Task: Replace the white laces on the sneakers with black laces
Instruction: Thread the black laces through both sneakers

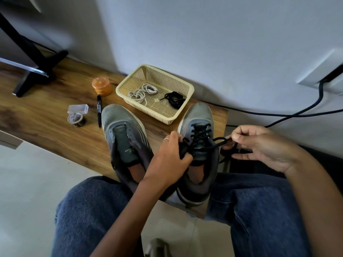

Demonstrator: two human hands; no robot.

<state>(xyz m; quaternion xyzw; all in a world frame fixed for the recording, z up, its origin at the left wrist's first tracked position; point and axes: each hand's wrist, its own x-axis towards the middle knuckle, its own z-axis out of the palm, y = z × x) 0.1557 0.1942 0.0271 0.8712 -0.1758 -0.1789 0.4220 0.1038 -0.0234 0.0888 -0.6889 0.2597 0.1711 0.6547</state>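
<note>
Two grey sneakers stand side by side on the wooden table. The left sneaker (pixel 124 134) has no lace in it. The right sneaker (pixel 199 127) is threaded with a black lace (pixel 201 133) criss-crossed up its eyelets. My left hand (pixel 169 154) grips one end of that lace at the sneaker's left collar. My right hand (pixel 259 145) pinches the other end, drawn out in a loop to the right. In the beige basket (pixel 168 117) behind the shoes lie coiled white laces (pixel 143 92) and a bundled black lace (pixel 173 99).
A black marker (pixel 99 111), an orange jar (pixel 102 86), a tape roll (pixel 76 119) and a small clear box (pixel 78 109) lie left of the shoes. A monitor stand (pixel 35 71) is at far left. A black cable (pixel 297 113) runs along the wall. My knees are under the table's edge.
</note>
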